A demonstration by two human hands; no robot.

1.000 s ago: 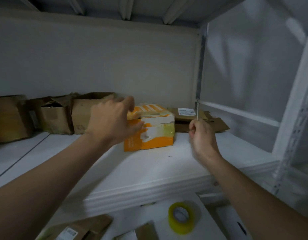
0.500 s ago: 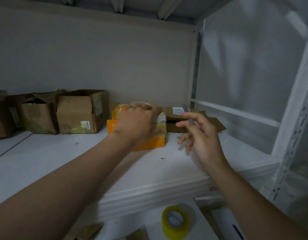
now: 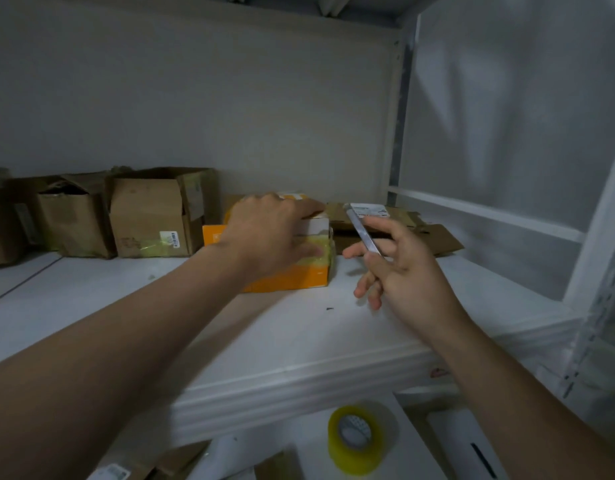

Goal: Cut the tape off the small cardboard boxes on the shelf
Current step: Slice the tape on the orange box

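Observation:
An orange and white small box (image 3: 292, 280) with yellowish tape on it stands on the white shelf (image 3: 230, 327). My left hand (image 3: 268, 230) lies over its top and right side, thumb against the taped front. Just to the right, my right hand (image 3: 399, 271) pinches a slim metal blade (image 3: 361, 230) between thumb and forefinger, its tip pointing up and left, close to the box's right edge. The other fingers of that hand are spread loosely.
Several brown cardboard boxes (image 3: 153, 216) stand along the back wall at left. Flattened cardboard with a white label (image 3: 403, 226) lies behind my right hand. A shelf upright (image 3: 398, 133) rises at the right. Below the shelf lies a yellow tape roll (image 3: 354, 439).
My left hand moved onto the orange box and settled over it. My right hand lowered and tilted the blade from upright toward the box.

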